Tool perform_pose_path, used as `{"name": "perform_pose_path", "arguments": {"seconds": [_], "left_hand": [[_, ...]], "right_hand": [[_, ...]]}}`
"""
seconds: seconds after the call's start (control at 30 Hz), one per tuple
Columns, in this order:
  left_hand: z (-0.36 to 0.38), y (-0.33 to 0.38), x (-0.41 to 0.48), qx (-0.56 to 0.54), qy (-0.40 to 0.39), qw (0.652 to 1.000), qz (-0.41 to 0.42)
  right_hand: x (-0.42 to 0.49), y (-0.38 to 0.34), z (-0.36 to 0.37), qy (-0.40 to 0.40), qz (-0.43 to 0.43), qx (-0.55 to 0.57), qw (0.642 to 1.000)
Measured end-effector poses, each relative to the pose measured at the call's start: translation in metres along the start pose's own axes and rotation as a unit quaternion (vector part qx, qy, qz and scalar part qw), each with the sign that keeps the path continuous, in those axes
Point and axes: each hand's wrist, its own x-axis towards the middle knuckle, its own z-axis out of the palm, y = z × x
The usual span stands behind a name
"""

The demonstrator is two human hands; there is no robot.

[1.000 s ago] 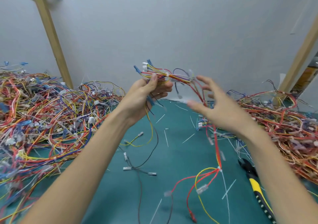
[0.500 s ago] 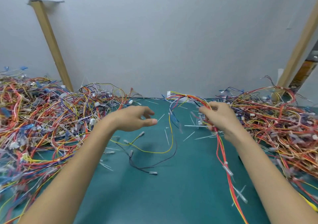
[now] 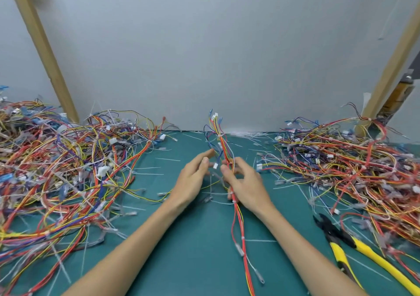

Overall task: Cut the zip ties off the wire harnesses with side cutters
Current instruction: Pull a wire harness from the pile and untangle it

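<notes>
Teal mat (image 3: pixel 200 250): covers the bench and carries everything in view.
Right hand (image 3: pixel 246 183): thumb and curled fingers close round the wire harness, gripping it partway along its length.
Left hand (image 3: pixel 193 182): fingers straight and loosely spread, reaching toward the bundle just beside the right hand; whether the tips touch the wires cannot be told.
Wire harness (image 3: pixel 223 146): red, yellow and blue wires held over the middle of the mat, rising from the right hand toward the wall, with white connectors at the top; the lower end trails down the mat between the forearms.
Zip tie (image 3: pixel 220 135): white, wrapped round the harness above the hands, uncut.
Side cutters (image 3: pixel 334 236): black head, yellow handles, lying on the mat to the right of the right forearm, in neither hand, near the right pile.
Left pile (image 3: pixel 68 170): large tangle of harnesses on the left of the mat.
Right pile (image 3: pixel 352 170): similar tangle on the right.
Loose ties (image 3: pixel 168 159): thin white strips scattered on the mat between the piles.
Wall (image 3: pixel 216 45): plain grey, behind the bench.
Left post (image 3: pixel 43 52): bare wood, leaning against the wall.
Right post (image 3: pixel 391 63): bare wood, leaning the other way.
</notes>
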Motion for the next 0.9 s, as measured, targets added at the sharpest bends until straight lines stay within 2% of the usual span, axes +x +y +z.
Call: {"name": "perform_pose_path", "arguments": {"seconds": [0.13, 0.3, 0.5, 0.63, 0.73, 0.9], "left_hand": [[0.002, -0.001, 0.001, -0.028, -0.001, 1.0, 0.013], [0.004, 0.002, 0.003, -0.087, -0.011, 0.996, 0.002], [0.011, 0.003, 0.016, -0.203, 0.008, 0.978, -0.042], [0.008, 0.0, 0.024, -0.303, 0.012, 0.95, -0.069], [0.005, -0.001, 0.025, -0.377, -0.011, 0.921, -0.096], [0.006, -0.003, 0.024, -0.377, -0.072, 0.918, -0.104]], "right_hand": [[-0.001, 0.003, -0.003, -0.023, -0.019, -0.021, 0.999], [-0.004, 0.002, -0.002, -0.03, -0.078, -0.14, 0.987], [-0.007, 0.005, -0.002, 0.015, -0.15, -0.318, 0.936], [-0.011, 0.002, 0.0, 0.03, -0.178, -0.308, 0.934], [-0.012, -0.001, 0.001, 0.093, -0.194, -0.245, 0.945], [-0.01, -0.001, -0.002, 0.183, -0.145, -0.236, 0.943]]}}
